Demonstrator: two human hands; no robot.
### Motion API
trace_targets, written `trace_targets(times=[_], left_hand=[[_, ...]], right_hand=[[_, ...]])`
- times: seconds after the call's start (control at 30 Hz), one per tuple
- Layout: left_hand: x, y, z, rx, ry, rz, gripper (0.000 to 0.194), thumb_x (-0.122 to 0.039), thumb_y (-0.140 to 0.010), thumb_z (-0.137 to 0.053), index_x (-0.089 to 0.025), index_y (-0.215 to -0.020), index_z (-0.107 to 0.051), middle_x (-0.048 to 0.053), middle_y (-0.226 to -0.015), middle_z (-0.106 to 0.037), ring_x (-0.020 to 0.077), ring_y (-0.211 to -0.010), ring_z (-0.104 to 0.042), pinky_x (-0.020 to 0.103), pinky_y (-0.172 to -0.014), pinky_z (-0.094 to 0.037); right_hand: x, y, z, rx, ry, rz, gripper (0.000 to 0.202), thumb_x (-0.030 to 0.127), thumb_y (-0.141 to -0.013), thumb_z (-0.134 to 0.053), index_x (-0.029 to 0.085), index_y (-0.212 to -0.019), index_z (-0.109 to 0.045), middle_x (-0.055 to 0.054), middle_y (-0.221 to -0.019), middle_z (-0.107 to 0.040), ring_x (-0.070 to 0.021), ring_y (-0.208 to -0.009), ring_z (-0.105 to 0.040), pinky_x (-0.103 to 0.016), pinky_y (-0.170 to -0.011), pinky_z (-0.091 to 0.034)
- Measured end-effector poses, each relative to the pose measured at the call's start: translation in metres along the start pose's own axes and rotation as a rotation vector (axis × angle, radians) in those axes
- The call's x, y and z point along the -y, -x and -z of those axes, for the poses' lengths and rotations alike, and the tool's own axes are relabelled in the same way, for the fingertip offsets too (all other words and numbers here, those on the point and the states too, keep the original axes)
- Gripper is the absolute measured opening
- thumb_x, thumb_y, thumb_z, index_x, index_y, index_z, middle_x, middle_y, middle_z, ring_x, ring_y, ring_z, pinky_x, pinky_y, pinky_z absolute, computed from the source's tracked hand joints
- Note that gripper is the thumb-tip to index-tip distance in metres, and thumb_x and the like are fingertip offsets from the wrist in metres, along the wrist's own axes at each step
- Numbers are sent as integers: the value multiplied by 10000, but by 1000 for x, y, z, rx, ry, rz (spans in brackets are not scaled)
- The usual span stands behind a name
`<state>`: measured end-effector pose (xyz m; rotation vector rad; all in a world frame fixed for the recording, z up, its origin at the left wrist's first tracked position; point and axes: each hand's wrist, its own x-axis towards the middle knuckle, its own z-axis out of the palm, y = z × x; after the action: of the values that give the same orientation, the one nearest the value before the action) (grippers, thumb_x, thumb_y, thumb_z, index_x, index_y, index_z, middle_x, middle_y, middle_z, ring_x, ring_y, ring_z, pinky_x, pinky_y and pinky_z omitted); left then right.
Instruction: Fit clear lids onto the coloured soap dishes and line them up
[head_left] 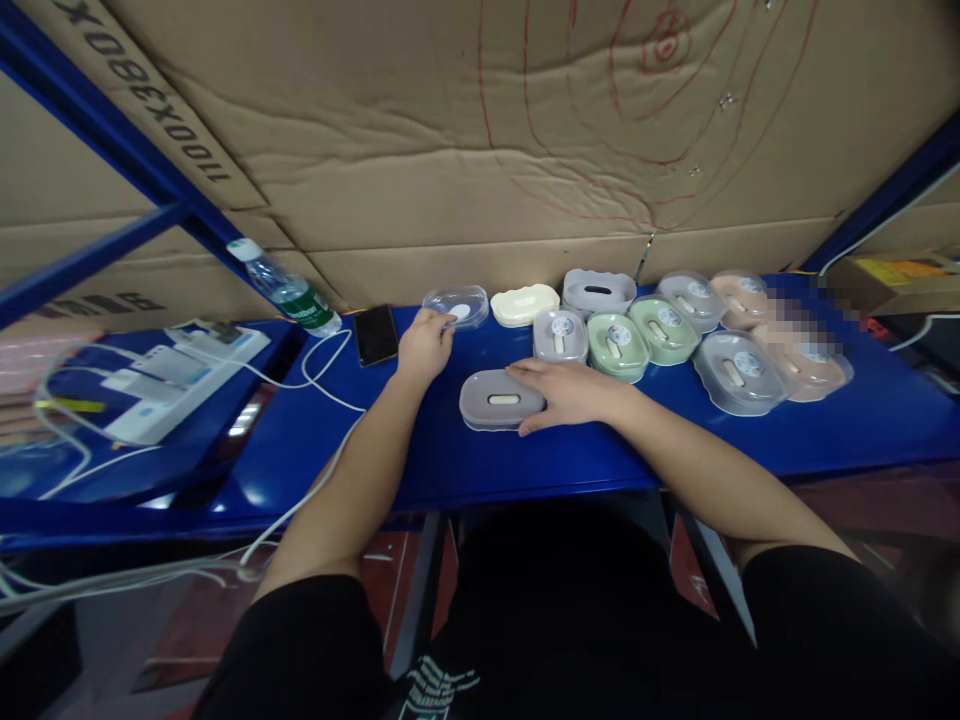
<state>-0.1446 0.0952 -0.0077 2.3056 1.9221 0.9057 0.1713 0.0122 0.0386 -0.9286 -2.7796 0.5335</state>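
Observation:
My left hand point(425, 345) pinches the near edge of a clear plastic lid point(471, 304) with a round white sticker, at the back of the blue table. My right hand point(574, 392) grips the right end of a grey oval plastic box point(484, 408), thumb on the near side and fingers over the top. A pale slot-shaped piece point(504, 399) shows in the middle of that box's top. Behind the lid's right side lies a cream wavy-edged piece point(524, 304). A grey piece with a dark slot point(598, 290) stands beside it.
Several lidded boxes in grey, green point(618, 345) and pink point(739, 298) crowd the right side. A phone point(376, 336), a water bottle point(296, 297), white cables and a power strip point(187, 385) are at left. A cardboard wall point(390, 130) rises behind the table point(435, 465).

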Motion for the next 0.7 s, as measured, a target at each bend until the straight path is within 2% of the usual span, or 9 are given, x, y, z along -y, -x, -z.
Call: trace_targets(times=[0.1,0.23,0.37,0.43,0.53,0.6,0.63,0.7], left_hand=[[-3,1,1,-22,26,-12,204,-242,-1023,-652,-225,-1151,-811,148,-1285,-751,354,-1179,-758,493,-1033,-617],[-12,3,7,-70,63,-30,149,-244,-1031,-693,-212,-1138,-791,142,-1270,-753,291,-1044,-774,450,-1012,-612],[-24,9,17,-177,129,-118,116,-289,-1043,-712,-218,-1118,-766,110,-1219,-755,234,-923,-746,426,-977,-614],[-33,14,21,-254,198,-178,105,-320,-1045,-715,-227,-1081,-746,83,-1159,-762,202,-863,-717,404,-923,-624],[-56,26,24,-364,439,-229,164,-393,-1056,-724,-236,-1018,-698,47,-1071,-772,150,-745,-688,334,-745,-622],[-78,36,27,-409,709,-232,215,-439,-1074,-735,-241,-1026,-665,40,-1080,-790,121,-674,-703,293,-642,-608],[-89,42,29,-388,822,-241,237,-456,-1079,-746,-242,-1030,-655,41,-1105,-806,111,-656,-715,282,-626,-611],[-109,52,34,-271,990,-288,283,-477,-1067,-786,-231,-1005,-660,54,-1158,-837,109,-669,-756,278,-643,-639]], right_hand=[[1,0,1,1,15,-3,1036,713,-893,-877,197,-1727,-543,-203,-1776,-538,-433,-1535,-638,-543,-1231,-575],[2,0,3,1,7,1,1051,706,-875,-900,186,-1722,-557,-202,-1804,-488,-444,-1594,-581,-548,-1282,-538],[4,2,7,-56,22,-4,1022,747,-845,-901,235,-1682,-616,-164,-1795,-512,-438,-1575,-605,-553,-1251,-568],[5,4,10,-172,27,-1,860,710,-929,-843,246,-1632,-669,-146,-1742,-592,-404,-1546,-640,-542,-1238,-578],[3,5,14,-429,18,24,636,599,-1051,-747,247,-1579,-705,-136,-1629,-707,-354,-1500,-678,-550,-1271,-541],[-1,4,16,-579,27,41,684,615,-1039,-758,245,-1607,-669,-151,-1641,-690,-371,-1532,-640,-593,-1309,-491],[-3,4,16,-634,36,45,762,658,-1013,-772,251,-1642,-631,-161,-1683,-649,-394,-1569,-598,-630,-1324,-462],[-9,2,14,-706,47,52,966,780,-941,-787,278,-1724,-526,-173,-1778,-537,-445,-1642,-500,-709,-1337,-408]])
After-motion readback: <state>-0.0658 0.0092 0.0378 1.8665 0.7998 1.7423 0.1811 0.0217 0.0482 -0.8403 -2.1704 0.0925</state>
